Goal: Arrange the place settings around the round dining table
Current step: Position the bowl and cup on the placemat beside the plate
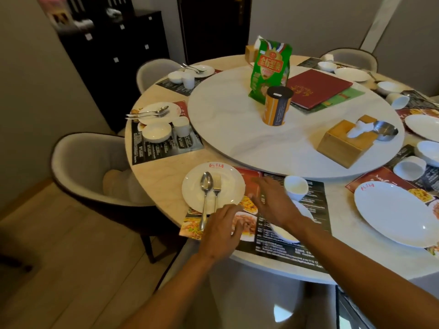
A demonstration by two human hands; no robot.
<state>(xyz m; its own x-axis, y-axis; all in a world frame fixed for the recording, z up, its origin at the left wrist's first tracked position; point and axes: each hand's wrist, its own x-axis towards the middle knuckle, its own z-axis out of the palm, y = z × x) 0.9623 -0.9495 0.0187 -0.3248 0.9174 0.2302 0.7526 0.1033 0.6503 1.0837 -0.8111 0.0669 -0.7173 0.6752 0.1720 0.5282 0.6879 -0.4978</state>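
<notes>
Both hands are hovering spread and empty: left hand [219, 230] beside the round white porcelain plate [190, 186], right hand [273, 203] beyond, probably squaring the printed paper placemat [306, 236].

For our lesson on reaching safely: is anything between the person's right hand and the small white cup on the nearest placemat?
Nothing visible does. The right hand hovers open just left of the cup, with only bare placemat between them. The white bowl lies under the wrist, nearer the person, off that path.
</notes>
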